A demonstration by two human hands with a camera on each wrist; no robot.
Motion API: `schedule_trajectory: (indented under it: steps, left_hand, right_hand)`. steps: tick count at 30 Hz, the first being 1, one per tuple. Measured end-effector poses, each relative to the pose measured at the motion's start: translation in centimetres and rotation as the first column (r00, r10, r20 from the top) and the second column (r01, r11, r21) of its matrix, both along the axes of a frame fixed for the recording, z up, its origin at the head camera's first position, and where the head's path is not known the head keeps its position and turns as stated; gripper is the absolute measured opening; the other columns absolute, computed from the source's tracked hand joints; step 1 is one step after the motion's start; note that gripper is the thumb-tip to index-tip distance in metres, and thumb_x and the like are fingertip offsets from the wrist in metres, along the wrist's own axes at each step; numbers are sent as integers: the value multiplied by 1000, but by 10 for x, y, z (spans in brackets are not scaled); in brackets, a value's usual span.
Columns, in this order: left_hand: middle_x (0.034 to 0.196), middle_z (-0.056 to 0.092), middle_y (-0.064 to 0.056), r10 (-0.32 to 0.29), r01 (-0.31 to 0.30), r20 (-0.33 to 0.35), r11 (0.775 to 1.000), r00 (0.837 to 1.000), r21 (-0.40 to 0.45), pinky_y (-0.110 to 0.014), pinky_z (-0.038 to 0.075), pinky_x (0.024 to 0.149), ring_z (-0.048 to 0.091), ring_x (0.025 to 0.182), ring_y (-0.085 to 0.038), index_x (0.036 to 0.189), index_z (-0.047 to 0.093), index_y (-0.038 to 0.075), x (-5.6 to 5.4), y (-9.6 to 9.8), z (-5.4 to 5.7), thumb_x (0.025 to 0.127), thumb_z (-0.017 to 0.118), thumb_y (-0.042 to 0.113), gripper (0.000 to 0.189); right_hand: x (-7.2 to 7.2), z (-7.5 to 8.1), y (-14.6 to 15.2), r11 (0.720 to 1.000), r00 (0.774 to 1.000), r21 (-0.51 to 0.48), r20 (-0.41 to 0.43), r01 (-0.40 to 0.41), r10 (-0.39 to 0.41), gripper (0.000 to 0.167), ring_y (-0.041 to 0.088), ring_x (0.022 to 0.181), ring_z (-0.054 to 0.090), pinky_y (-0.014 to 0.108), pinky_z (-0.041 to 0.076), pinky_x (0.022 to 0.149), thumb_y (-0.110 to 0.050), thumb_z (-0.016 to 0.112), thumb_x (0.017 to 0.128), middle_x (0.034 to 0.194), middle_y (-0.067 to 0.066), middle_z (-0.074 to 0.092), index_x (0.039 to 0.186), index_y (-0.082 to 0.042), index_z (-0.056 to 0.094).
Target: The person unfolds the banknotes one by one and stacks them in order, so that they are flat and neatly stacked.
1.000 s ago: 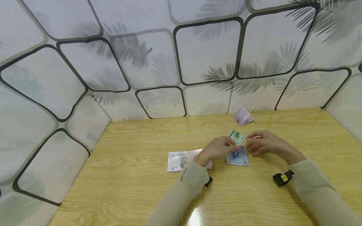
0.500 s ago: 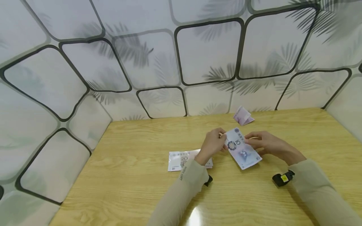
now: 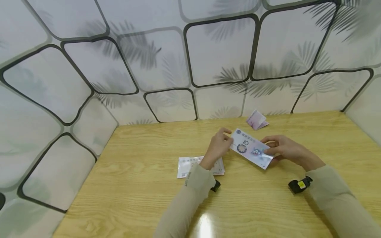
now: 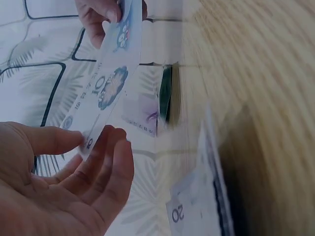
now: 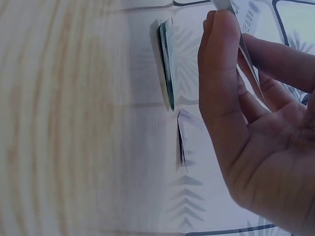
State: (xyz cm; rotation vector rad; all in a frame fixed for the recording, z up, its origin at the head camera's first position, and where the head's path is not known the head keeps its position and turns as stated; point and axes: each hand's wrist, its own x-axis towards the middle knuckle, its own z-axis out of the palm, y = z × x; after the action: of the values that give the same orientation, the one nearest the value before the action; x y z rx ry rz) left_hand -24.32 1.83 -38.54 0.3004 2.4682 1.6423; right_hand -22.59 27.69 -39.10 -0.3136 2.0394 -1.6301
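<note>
An unfolded banknote (image 3: 248,149) marked 10, pale blue and violet, is held up slantwise between both hands. My left hand (image 3: 216,147) pinches its upper left end between thumb and fingers, as the left wrist view also shows. At the lower right end, my right hand (image 3: 287,149) grips the note, thumb on the near face and fingers behind. Under and behind it a folded green banknote (image 4: 166,96) lies on the table, hidden by the raised note in the head view.
Left of the hands, partly behind the left wrist, lies a stack of banknotes (image 3: 186,167) marked 20. A folded purple banknote (image 3: 256,120) stands near the patterned back wall (image 3: 220,53). All are on a wooden table (image 3: 134,185).
The 10 banknote, folded over beside the green one a second ago, has been opened out, raised and turned flatter. My left hand has moved up and left with its end.
</note>
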Motion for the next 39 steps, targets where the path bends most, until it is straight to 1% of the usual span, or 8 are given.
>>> schedule_trajectory:
  steps: [8, 10, 14, 18, 23, 28, 34, 39]
  left_hand:
    - [94, 65, -9, -34, 31, 31, 994, 999, 109, -35, 63, 65, 64, 71, -16, 133, 60, 4, -2, -11, -2, 97, 56, -8, 38]
    - [95, 63, -9, -41, 34, 49, 990, 998, 135, -36, 63, 67, 64, 73, -17, 135, 59, 5, -1, -14, -2, 96, 55, -10, 42]
    - [99, 59, -11, -30, 16, 76, 982, 997, 186, -35, 63, 67, 65, 77, -20, 138, 57, 4, -2, -18, -4, 96, 53, -14, 46]
    - [98, 55, -10, -18, 2, 80, 980, 997, 201, -36, 63, 65, 61, 71, -18, 140, 54, 2, -3, -23, -3, 94, 51, -16, 50]
    - [97, 53, -10, -44, 30, 68, 982, 997, 186, -43, 63, 72, 55, 72, -15, 143, 52, 5, -3, -31, -1, 94, 53, -14, 53]
    - [99, 57, -10, -73, 66, 32, 984, 997, 164, -40, 61, 74, 58, 80, -16, 143, 53, 8, -4, -36, -1, 97, 57, -7, 48]
    - [102, 58, -10, -111, 103, 30, 975, 993, 196, -40, 62, 75, 59, 82, -17, 142, 55, 7, -6, -40, -3, 97, 57, -8, 48]
    - [105, 62, -13, -97, 83, 50, 971, 994, 224, -39, 62, 77, 61, 85, -17, 140, 57, 6, -5, -43, -3, 97, 56, -10, 46]
  right_hand:
    - [1, 4, 1, 998, 998, 32, -23, 55, -54, 38, 18, 88, 66, 36, 61, 66, -3, 61, 100, 107, 3, 69, 133, 13, 51]
    - [1, 4, 1, 998, 998, 13, -22, 56, -56, 31, 19, 88, 66, 36, 61, 67, -4, 61, 100, 108, 1, 69, 129, 7, 57]
    - [0, 4, 2, 998, 999, -33, 1, 52, -52, 29, 20, 90, 68, 38, 62, 69, -1, 63, 99, 107, 3, 69, 127, 3, 57]
    - [1, 3, 1, 994, 999, -97, 9, 48, -48, 26, 22, 91, 68, 38, 63, 71, 4, 61, 98, 105, 5, 68, 123, 1, 55]
    - [0, 1, 1, 976, 997, -204, -7, 76, -79, 26, 20, 91, 69, 36, 63, 71, 10, 57, 98, 104, 3, 70, 112, -11, 64]
    - [-1, -2, 1, 956, 994, -273, 8, 105, -107, 30, 19, 88, 70, 33, 62, 70, 12, 55, 98, 100, 4, 71, 106, -14, 67]
    - [-1, -1, 0, 933, 990, -330, 47, 144, -137, 31, 18, 86, 71, 32, 62, 67, 9, 56, 99, 100, 4, 71, 105, -18, 70]
    - [-1, -2, -1, 909, 992, -397, 48, 124, -115, 33, 20, 88, 71, 34, 63, 70, 9, 54, 101, 105, 5, 69, 108, -18, 72]
